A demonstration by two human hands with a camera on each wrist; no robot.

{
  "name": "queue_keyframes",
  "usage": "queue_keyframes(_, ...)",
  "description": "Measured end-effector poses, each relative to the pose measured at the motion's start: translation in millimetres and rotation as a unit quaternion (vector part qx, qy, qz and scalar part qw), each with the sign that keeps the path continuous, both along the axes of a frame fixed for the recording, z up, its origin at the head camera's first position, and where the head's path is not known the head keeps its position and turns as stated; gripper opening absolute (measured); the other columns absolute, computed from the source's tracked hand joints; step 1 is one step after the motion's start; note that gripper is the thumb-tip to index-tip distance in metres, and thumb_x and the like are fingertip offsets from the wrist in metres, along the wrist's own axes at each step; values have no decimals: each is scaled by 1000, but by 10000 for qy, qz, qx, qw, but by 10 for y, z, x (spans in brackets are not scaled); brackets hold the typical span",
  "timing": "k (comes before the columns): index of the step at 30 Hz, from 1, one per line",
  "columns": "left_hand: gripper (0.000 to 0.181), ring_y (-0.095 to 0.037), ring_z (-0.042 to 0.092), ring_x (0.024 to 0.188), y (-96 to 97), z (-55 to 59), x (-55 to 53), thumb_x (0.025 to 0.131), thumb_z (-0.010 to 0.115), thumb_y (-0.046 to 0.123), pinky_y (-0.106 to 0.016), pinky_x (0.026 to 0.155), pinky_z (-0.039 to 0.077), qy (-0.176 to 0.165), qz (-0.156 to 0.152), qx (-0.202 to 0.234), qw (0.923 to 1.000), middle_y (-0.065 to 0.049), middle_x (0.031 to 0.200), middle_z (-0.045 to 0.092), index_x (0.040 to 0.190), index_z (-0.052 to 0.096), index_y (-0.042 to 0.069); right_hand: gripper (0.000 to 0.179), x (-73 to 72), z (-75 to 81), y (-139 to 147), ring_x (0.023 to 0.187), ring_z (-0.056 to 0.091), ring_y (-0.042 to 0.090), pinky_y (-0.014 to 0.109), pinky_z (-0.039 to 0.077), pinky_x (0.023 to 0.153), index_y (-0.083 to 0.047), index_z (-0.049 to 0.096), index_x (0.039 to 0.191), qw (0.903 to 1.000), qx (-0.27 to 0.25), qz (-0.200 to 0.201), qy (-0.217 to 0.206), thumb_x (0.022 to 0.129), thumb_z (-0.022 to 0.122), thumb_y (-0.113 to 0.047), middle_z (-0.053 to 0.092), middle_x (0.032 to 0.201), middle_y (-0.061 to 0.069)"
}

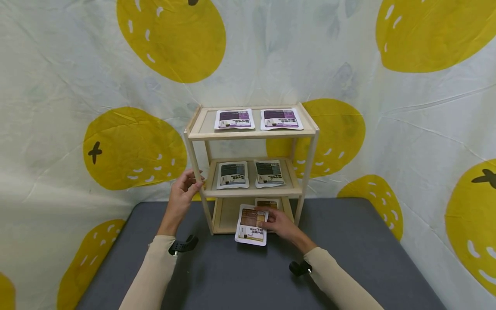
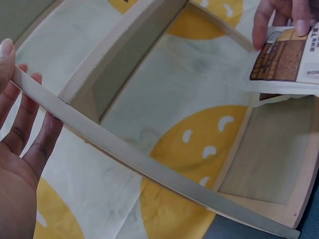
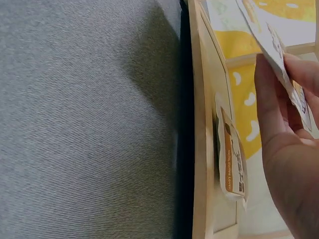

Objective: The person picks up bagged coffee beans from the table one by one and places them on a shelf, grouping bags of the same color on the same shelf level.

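My left hand (image 1: 182,189) holds the front left post (image 2: 134,154) of a three-tier wooden shelf (image 1: 252,193), near the middle tier. In the left wrist view the thumb lies on one side of the post and fingers on the other. My right hand (image 1: 284,226) pinches a flat white pouch with a brown label (image 1: 251,230) by its right edge. This pouch is tilted, in front of the bottom tier. A second brown-labelled pouch (image 3: 233,159) lies on the bottom tier's right side, partly hidden in the head view.
Two purple-labelled pouches (image 1: 234,119) lie side by side on the top tier. On the middle tier are two dark-green-labelled pouches (image 1: 232,175). The shelf stands on a dark grey table (image 1: 232,275), before a pale curtain (image 1: 248,51) with yellow fruit prints.
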State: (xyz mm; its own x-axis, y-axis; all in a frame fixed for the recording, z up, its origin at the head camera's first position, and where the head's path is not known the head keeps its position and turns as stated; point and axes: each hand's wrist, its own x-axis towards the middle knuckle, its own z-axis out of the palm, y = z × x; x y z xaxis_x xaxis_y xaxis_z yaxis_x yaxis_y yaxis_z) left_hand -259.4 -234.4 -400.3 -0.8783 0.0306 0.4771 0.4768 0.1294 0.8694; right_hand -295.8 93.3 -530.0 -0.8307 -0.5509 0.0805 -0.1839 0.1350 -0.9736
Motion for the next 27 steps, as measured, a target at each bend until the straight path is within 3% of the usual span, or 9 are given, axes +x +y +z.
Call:
queue_keyframes(13,33,-49,56,115,27,37,43,102,59,3,-27,91,54,27,41,5,10000,-37,120,54,134,55,-2,55,-126,19,-124,108,67,22,34,57,85,-14,51,148,9995,231,80,187,97,70,-15,58,139,15)
queue_keyframes(21,35,-49,56,114,29,32,40,101,60,2,-25,90,53,21,77,33,10000,-34,117,58,135,55,-4,56,-228,29,-199,123,60,31,51,52,95,-25,53,147,9964,686,-8,493,95,73,-26,48,153,7)
queue_keyframes(24,35,-50,56,114,29,25,34,101,59,1,-24,91,53,35,71,14,10000,-35,118,57,135,54,-4,56,-285,43,-227,131,54,30,54,48,99,-26,53,147,9953,748,-25,619,95,74,-28,47,154,4)
queue_keyframes(27,34,-52,55,114,30,20,26,101,59,2,-24,91,53,48,57,12,10000,-37,118,56,135,54,-5,57,-345,51,-258,129,56,29,52,50,98,-26,52,148,9950,717,30,701,95,74,-27,45,155,3)
